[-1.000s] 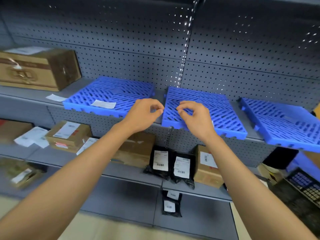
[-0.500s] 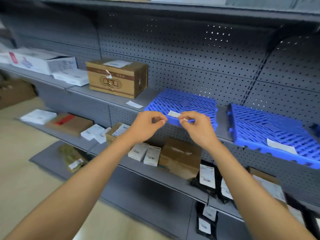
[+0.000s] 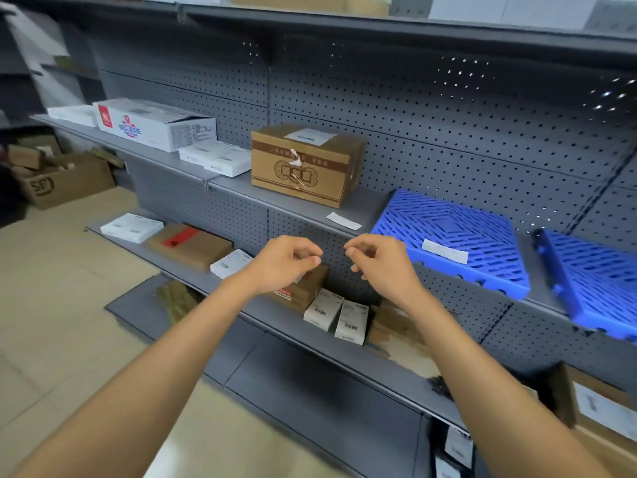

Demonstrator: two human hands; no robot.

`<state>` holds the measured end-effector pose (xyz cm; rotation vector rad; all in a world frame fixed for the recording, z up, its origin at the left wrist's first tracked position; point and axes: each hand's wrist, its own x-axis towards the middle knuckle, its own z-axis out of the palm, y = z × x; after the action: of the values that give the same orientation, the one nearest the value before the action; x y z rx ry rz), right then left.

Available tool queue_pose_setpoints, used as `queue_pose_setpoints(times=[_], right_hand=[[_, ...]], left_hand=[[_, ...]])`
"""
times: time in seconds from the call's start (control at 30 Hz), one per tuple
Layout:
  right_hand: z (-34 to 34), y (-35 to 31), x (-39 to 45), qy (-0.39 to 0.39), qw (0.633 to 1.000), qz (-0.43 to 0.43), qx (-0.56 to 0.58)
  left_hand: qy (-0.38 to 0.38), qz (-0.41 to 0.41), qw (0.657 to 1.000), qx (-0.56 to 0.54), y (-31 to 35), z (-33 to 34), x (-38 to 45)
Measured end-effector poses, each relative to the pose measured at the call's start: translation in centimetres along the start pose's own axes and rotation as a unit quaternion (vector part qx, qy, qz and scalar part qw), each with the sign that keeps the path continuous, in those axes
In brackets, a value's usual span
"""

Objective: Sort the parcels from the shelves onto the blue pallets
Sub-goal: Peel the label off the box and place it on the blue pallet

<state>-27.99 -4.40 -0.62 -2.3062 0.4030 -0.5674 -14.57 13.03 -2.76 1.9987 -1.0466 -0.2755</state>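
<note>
Both hands raised in front of the shelving, apart. Left hand (image 3: pixel 286 262) fingers curled, thumb to fingertip, nothing visibly held. Right hand (image 3: pixel 377 262) the same, empty. Brown printed carton (image 3: pixel 305 163) on middle shelf (image 3: pixel 241 186) beyond them; blue pallet (image 3: pixel 451 236) right of carton, paper label (image 3: pixel 444 250) on it.

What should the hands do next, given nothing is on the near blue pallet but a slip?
Probably reach both hands, which hold nothing, up to the brown carton and lift it toward the near blue pallet beside it.
</note>
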Motion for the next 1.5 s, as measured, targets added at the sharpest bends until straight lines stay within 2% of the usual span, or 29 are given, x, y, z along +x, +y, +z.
queue_pose_setpoints(times=[0.17,0.5,0.63,0.9,1.1,1.2,1.33,1.5], right_hand=[[0.6,0.8,3.1,0.001,1.0,-0.004,-0.006],[-1.1,4.2,9.1,0.042,0.999,-0.018,-0.015],[-1.4,5.2,10.8,0.042,0.996,-0.017,-0.083],[-0.3,5.3,12.9,0.034,0.982,-0.004,-0.187],[1.0,5.7,14.0,-0.052,0.952,0.064,-0.293],[1.4,5.8,14.3,-0.054,0.948,0.083,-0.301],[1.7,5.8,14.3,-0.049,0.944,0.1,-0.31],[1.9,6.0,14.3,-0.021,0.951,0.109,-0.287]], left_hand=[[0.027,-0.007,1.0,-0.001,-1.7,-0.3,2.4],[0.086,0.002,0.996,-0.016,-0.9,0.8,10.0],[0.096,0.0,0.995,0.009,-1.1,1.0,11.9],[0.097,-0.005,0.993,0.063,-2.3,0.8,15.5],[0.076,-0.002,0.987,0.143,-3.9,0.8,18.2],[0.075,0.019,0.978,0.193,-4.3,1.0,18.9],[0.036,0.024,0.973,0.228,-4.9,1.4,19.4],[0.024,0.041,0.981,0.191,-5.7,1.3,19.8]])
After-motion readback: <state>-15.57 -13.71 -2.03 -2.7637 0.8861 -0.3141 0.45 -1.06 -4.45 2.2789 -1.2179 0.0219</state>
